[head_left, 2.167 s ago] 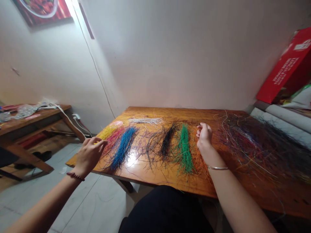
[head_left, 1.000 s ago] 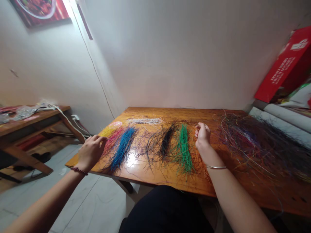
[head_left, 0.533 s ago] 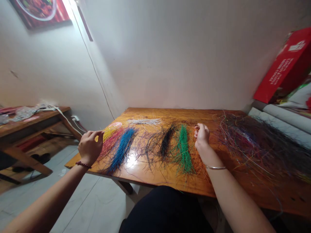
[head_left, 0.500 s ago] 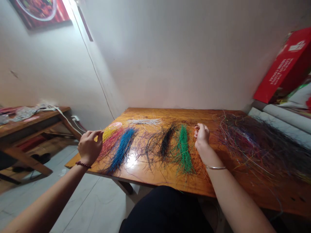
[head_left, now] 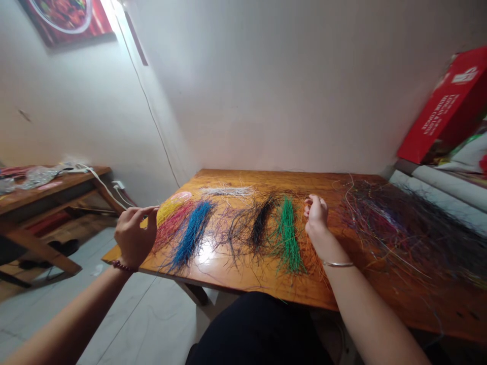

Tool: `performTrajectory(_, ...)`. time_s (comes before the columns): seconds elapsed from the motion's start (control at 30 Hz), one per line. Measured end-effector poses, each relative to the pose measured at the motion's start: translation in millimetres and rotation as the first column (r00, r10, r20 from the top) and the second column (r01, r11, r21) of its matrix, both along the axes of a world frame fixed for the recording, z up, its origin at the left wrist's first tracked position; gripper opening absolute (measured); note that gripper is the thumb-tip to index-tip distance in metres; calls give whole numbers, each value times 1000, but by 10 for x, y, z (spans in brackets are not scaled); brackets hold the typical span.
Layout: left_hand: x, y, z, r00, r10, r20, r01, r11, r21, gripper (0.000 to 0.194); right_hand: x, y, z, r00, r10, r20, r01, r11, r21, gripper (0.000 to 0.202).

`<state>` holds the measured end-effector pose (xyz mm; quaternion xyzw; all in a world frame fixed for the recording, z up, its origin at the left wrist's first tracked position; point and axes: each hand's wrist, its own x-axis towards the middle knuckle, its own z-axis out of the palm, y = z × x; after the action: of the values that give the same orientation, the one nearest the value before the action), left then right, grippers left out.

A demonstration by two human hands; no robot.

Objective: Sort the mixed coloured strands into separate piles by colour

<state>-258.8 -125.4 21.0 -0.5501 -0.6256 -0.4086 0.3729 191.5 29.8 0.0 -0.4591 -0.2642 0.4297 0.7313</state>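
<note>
Head view. Left hand (head_left: 135, 235): thumb and forefinger are arched, tips pressed together in a pinch; whether a strand lies between them cannot be told. Governing relation: the yellow bundle (head_left: 170, 208) lies directly at the pinch, just beyond the fingertips and to their right. Its near end is partly hidden by the hand, so contact cannot be confirmed. Its long axis runs obliquely from the pinch, away from the person and to the right. The left hand is the nearer hand; the right is well apart.

Right of the pinch, in order: red bundle (head_left: 174, 221), alongside the yellow and roughly parallel; blue bundle (head_left: 194, 234), on a similar slant.

Right hand (head_left: 317, 215): fingers are curled inward, near the far end of the orange bundle (head_left: 312, 253). Whether the tips meet or hold a strand cannot be told. The green bundle (head_left: 290, 235) lies just left of this grip, long axis running toward the person.

Change from the earliest frame: the left fingertips have shifted left and slightly away from the person, uncovering more of the red and yellow strands. The right hand holds nearly the same position.
</note>
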Motion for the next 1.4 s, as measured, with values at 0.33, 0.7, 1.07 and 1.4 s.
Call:
performTrajectory(0.33,101,-278,-168,993,-2,-115,-26,968,-249,22,-1,4,-14,1000,-5,6,5,1000,-4,12)
performTrajectory(0.7,104,-269,17,995,47,-86,-58,990,-131,24,-6,-12,4,1000,0,-7,0,1000,14,10)
performTrajectory(1.07,264,-298,6,997,-28,-75,16,988,-153,20,-2,-1,-4,1000,-2,-8,2,1000,10,11)
performTrajectory(1.4,277,-268,-206,998,-9,-65,-13,943,-332,27,8,5,-10,1000,6,-6,-6,1000,8,12)
